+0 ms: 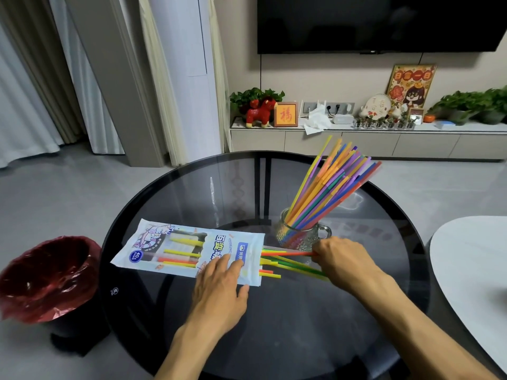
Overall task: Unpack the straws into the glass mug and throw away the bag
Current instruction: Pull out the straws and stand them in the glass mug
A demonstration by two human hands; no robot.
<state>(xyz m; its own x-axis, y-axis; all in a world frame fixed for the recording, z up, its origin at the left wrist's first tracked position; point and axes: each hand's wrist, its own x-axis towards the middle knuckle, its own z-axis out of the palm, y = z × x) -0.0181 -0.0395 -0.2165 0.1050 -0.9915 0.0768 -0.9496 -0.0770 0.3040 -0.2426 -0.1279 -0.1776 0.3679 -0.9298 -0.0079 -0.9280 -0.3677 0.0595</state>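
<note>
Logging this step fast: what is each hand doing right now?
Left hand: open, fingers pressing flat on the bag.
Right hand: pinching straws sticking out of the bag.

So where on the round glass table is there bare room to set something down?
Bare glass lies beyond the bag, up to the far rim of the table, and on the near side around the forearms. It is crowded where the left hand, right hand, loose straws and glass mug meet.

Your one head-worn wide-angle view, looking forward and down from close above your round glass table (pixel 192 193), facing the TV wall (pixel 381 23), lines bowed at the edges
</note>
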